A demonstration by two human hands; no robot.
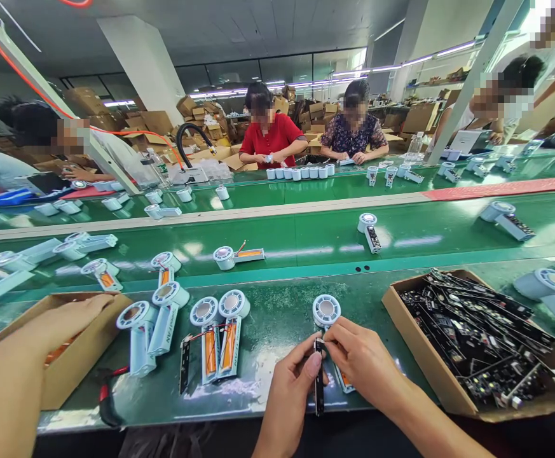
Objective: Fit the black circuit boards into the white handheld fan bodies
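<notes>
My left hand (292, 388) holds a narrow black circuit board (320, 388) upright between thumb and fingers at the table's front edge. At the board's top end, my right hand (360, 359) is closed in a pinch; whatever small part lies between those fingertips is hidden. Just behind both hands lies a light blue handheld fan (326, 310), its handle partly covered by my right hand, with a bit of orange showing. Left of them are two fans (233, 305) with open handles and orange cells inside. Another circuit board (184, 366) hangs by red wires next to these.
A cardboard box (430, 375) heaped with circuit boards stands at right. On the left, another person's arm (62, 324) reaches into a second box (70, 375), near red-handled pliers (108, 397). Beyond runs a green conveyor belt (301, 245) carrying several fans; co-workers sit across it.
</notes>
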